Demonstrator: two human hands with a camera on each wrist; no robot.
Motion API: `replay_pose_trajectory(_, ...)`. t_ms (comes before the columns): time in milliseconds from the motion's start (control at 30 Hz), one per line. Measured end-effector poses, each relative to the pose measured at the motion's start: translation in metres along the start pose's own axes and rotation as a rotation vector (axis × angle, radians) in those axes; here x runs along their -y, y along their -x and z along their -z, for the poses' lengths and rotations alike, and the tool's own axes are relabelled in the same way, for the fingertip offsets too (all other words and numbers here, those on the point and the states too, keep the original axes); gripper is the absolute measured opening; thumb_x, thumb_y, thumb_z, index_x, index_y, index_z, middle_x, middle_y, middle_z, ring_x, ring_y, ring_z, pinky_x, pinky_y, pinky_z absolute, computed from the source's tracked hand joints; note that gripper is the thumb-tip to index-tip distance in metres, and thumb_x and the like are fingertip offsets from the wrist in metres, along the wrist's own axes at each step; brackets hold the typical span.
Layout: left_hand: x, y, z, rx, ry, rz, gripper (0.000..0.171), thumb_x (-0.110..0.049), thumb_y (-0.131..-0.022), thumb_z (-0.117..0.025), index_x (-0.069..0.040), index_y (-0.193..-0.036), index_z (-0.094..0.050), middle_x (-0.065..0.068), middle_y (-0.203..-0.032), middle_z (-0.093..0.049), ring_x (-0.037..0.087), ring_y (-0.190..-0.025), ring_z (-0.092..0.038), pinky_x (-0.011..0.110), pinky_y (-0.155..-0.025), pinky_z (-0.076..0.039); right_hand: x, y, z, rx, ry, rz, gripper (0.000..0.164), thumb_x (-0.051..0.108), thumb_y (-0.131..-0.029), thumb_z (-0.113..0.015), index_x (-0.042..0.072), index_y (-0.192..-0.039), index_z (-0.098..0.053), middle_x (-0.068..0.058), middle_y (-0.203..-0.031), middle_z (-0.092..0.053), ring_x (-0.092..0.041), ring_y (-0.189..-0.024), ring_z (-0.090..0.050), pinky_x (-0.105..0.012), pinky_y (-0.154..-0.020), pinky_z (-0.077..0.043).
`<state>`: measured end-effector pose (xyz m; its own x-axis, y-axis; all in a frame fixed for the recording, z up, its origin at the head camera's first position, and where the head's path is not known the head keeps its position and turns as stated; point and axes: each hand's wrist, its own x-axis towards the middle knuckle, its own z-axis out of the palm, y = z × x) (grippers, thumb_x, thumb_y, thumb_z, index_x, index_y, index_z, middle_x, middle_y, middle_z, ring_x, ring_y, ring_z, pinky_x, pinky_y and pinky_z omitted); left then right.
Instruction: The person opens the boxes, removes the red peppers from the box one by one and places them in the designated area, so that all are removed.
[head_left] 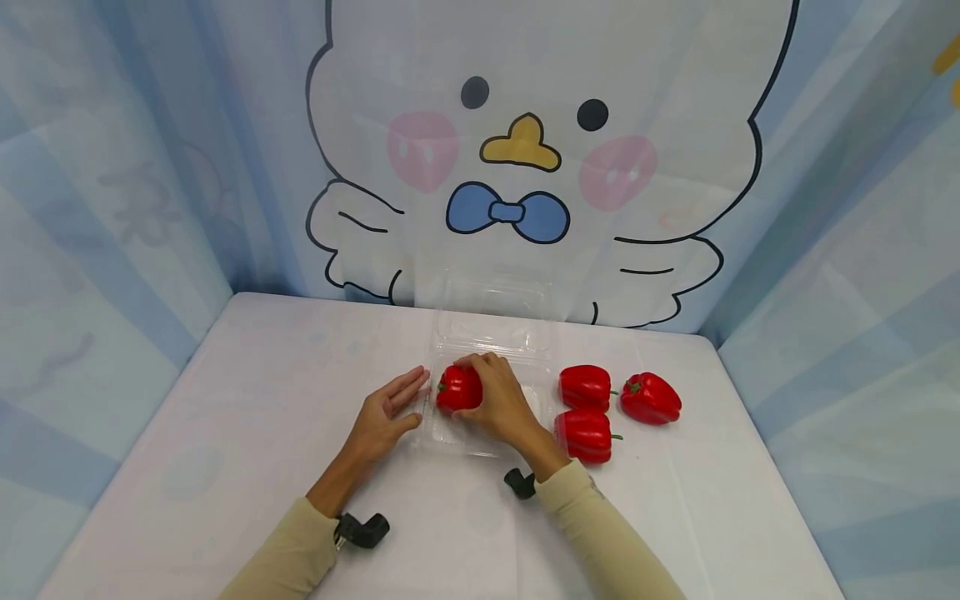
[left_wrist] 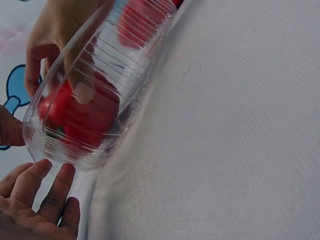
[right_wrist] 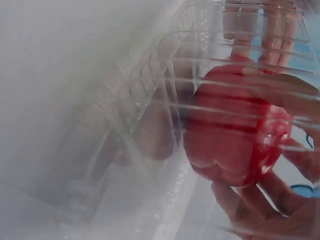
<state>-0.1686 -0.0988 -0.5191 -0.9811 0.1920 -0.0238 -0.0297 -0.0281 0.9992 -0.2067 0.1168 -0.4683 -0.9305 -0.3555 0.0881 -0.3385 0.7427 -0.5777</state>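
My right hand grips a red bell pepper inside the left part of a clear plastic clamshell box. Fingers lie over the far side of the pepper and the thumb is on the near side; its green stem points left. In the left wrist view, the pepper shows through the ribbed clear wall. My left hand is beside the box's left end, its fingers extended and the fingertips right at the wall. The box's lid stands folded back at the far side.
Right of the box lie three more red bell peppers: one at the back, one nearer and one farther right. A white cloth covers the table. Behind it hangs a printed curtain.
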Motion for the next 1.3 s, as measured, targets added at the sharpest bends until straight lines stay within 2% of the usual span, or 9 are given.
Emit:
replay_pose_trajectory(200,0.002,-0.001,0.000,0.000,-0.009,-0.007,0.075,0.009,-0.097,-0.059,-0.009,-0.166,-0.035,0.006,-0.169,-0.044,0.030,-0.152,-0.050,0.027,-0.114,-0.047,-0.001,0.009,0.005,-0.030,-0.032,-0.015,0.074,0.015,-0.074,-0.097,0.017,-0.139,-0.062,-0.011,-0.138,-0.061,-0.032,-0.135,-0.053,-0.052,-0.105,-0.061)
replay_pose_trajectory(433,0.004,-0.002,-0.001,-0.007,-0.008,-0.006,0.074,0.008,-0.097,-0.059,-0.012,-0.165,-0.037,0.004,-0.168,-0.045,0.028,-0.152,-0.050,0.029,-0.115,-0.046,-0.006,0.018,0.014,-0.073,-0.048,-0.005,0.075,0.017,-0.074,-0.097,0.019,-0.139,-0.061,-0.008,-0.139,-0.061,-0.030,-0.134,-0.054,-0.052,-0.103,-0.062)
replay_pose_trajectory(833,0.003,-0.001,-0.001,0.001,-0.005,-0.017,0.074,0.009,-0.097,-0.057,-0.011,-0.166,-0.036,0.004,-0.168,-0.044,0.028,-0.153,-0.050,0.038,-0.120,-0.043,-0.010,0.039,0.034,-0.155,-0.095,-0.043,0.077,0.017,-0.074,-0.097,0.021,-0.142,-0.061,-0.006,-0.140,-0.061,-0.029,-0.135,-0.053,-0.053,-0.101,-0.062)
replay_pose_trajectory(1100,0.005,0.000,0.000,0.012,0.009,-0.051,0.075,0.012,-0.094,-0.057,-0.006,-0.165,-0.036,0.010,-0.168,-0.043,0.034,-0.153,-0.048,0.023,-0.116,-0.049,-0.013,0.056,0.054,-0.198,-0.124,-0.047,0.080,0.015,-0.073,-0.097,0.020,-0.145,-0.061,-0.007,-0.141,-0.060,-0.029,-0.133,-0.054,-0.053,-0.098,-0.064)
replay_pose_trajectory(1300,0.006,-0.001,0.001,0.018,0.015,-0.067,0.075,0.012,-0.094,-0.057,-0.005,-0.165,-0.036,0.011,-0.169,-0.042,0.036,-0.153,-0.047,0.019,-0.114,-0.049,-0.023,0.066,0.068,-0.241,-0.094,-0.074,0.083,0.015,-0.071,-0.098,0.022,-0.145,-0.060,-0.007,-0.142,-0.059,-0.030,-0.135,-0.054,-0.054,-0.098,-0.064)
